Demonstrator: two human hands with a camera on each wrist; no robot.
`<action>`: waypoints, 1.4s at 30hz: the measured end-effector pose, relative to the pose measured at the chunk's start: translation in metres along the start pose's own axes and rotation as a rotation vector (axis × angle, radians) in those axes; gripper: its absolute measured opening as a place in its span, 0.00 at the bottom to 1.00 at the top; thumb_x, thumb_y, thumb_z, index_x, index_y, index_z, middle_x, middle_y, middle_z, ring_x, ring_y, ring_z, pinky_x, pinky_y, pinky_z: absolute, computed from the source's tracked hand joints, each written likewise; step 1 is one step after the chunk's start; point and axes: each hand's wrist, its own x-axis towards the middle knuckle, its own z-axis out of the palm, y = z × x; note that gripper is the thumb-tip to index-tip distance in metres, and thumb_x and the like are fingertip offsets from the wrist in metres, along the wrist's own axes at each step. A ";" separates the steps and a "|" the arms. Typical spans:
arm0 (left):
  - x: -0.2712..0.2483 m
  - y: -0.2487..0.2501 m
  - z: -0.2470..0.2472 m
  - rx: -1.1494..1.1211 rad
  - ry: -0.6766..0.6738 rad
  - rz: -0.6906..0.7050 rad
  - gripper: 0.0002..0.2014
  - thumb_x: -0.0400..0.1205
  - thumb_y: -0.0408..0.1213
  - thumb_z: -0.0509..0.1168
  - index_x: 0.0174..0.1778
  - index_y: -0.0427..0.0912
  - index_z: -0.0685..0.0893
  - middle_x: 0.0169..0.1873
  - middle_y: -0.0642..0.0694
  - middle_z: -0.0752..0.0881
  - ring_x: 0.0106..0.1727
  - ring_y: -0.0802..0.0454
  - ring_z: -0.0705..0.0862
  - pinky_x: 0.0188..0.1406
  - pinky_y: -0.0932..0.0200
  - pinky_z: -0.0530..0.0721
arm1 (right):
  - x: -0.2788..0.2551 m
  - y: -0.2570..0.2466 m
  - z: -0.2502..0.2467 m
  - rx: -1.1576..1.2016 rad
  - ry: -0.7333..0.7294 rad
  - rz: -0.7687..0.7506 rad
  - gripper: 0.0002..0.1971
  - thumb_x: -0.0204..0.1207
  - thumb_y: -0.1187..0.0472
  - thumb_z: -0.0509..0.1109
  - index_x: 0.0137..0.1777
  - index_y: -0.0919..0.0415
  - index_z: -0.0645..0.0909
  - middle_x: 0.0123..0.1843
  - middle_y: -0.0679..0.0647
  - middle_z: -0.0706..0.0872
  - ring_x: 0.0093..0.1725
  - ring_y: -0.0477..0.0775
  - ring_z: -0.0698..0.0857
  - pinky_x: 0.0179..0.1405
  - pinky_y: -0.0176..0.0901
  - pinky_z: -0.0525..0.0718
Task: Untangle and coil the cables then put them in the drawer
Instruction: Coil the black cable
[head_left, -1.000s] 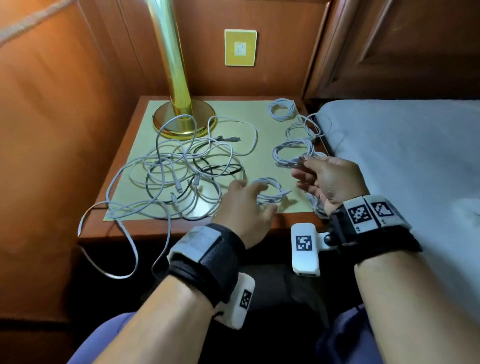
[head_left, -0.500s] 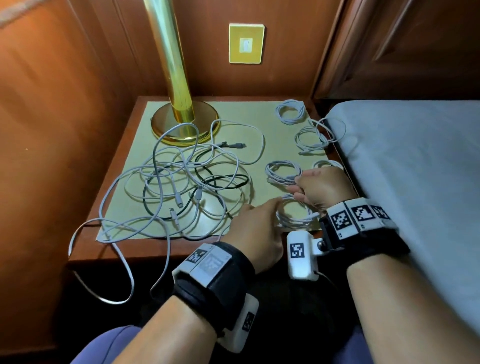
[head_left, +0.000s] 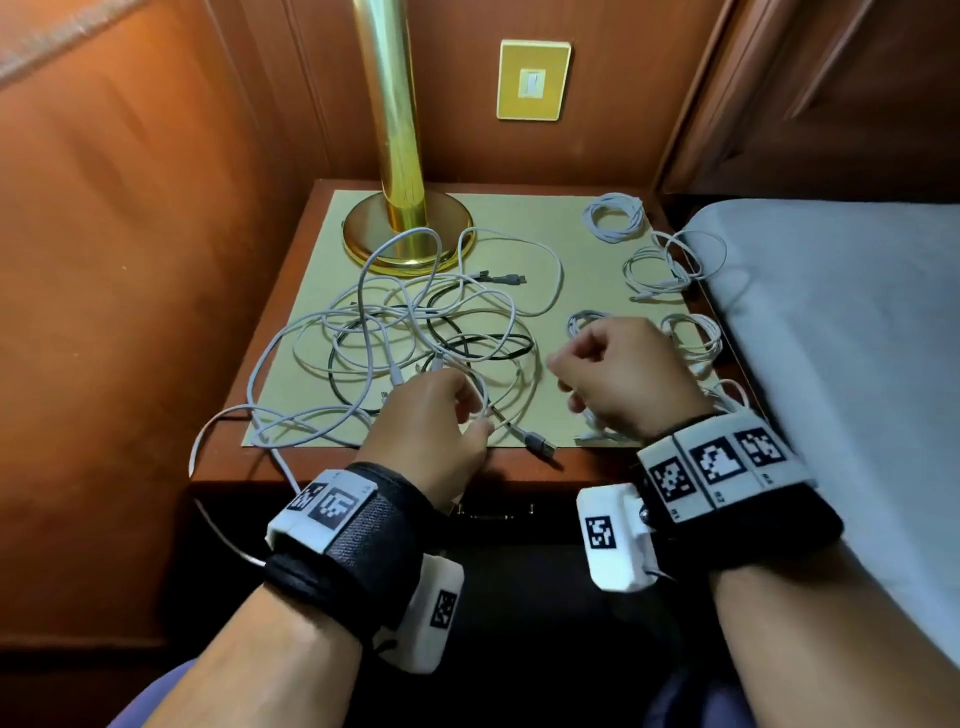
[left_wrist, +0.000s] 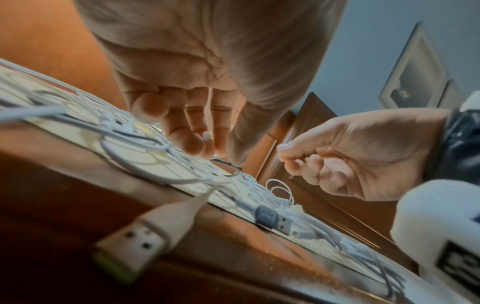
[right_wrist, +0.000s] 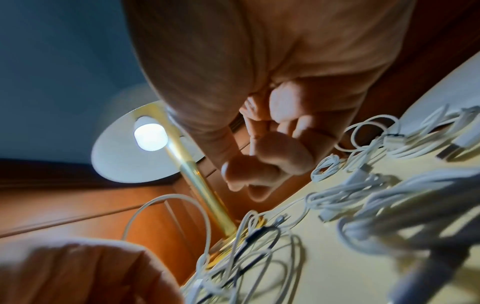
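1. The right hand (head_left: 623, 374) no longer holds the coil it was setting down half a second ago. Its fingers are curled in on an empty palm, and that newest coil (head_left: 597, 434) lies directly under the hand, partly hidden by the wrist.
2. The left hand (head_left: 431, 415) has left that coil and gone over to the tangle (head_left: 415, 332). Fingertips and thumb are drawn into a narrow pinch on a white cable (head_left: 485, 400) at the tangle's near edge.
3. I read this as one cable finished and the next one started: the pinched strand has to be drawn free of the heap beyond the left fingertips.
4. Coils (head_left: 613, 215): four lie beyond the right hand's knuckles, plus the one beneath it, so five. A loop showing beside the right wrist may be part of the fifth or a sixth; I cannot tell.
5. In the tangle there are several white cables, too interlaced to count, and at least one black cable (head_left: 498, 345).
6. One grey plug (head_left: 540, 446) lies just right of the left thumb, at the nightstand (head_left: 291, 467) edge.
7. One lamp (head_left: 400, 156) stands beyond the tangle.
8. One drawer (head_left: 493, 512) sits below both wrists. It looks closed, and no cable is in it yet.
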 end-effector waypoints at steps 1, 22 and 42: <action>-0.004 -0.002 -0.001 0.022 -0.027 -0.012 0.06 0.79 0.44 0.72 0.47 0.49 0.82 0.44 0.54 0.84 0.46 0.55 0.80 0.44 0.62 0.71 | -0.005 -0.002 0.007 -0.021 -0.054 -0.005 0.07 0.76 0.56 0.75 0.38 0.56 0.85 0.31 0.52 0.90 0.32 0.51 0.91 0.32 0.46 0.86; -0.012 -0.013 0.002 0.019 0.048 -0.119 0.09 0.80 0.36 0.66 0.41 0.34 0.86 0.41 0.39 0.88 0.47 0.41 0.84 0.45 0.52 0.81 | -0.055 0.000 0.015 0.102 0.255 -0.337 0.14 0.75 0.56 0.54 0.37 0.64 0.77 0.41 0.58 0.80 0.43 0.59 0.79 0.39 0.50 0.70; 0.018 -0.026 0.003 -0.052 0.049 -0.202 0.08 0.81 0.37 0.65 0.39 0.38 0.84 0.34 0.42 0.87 0.40 0.43 0.86 0.39 0.54 0.80 | -0.092 0.012 0.016 -0.302 -0.275 0.014 0.15 0.80 0.55 0.62 0.65 0.56 0.79 0.58 0.52 0.85 0.58 0.53 0.83 0.57 0.42 0.78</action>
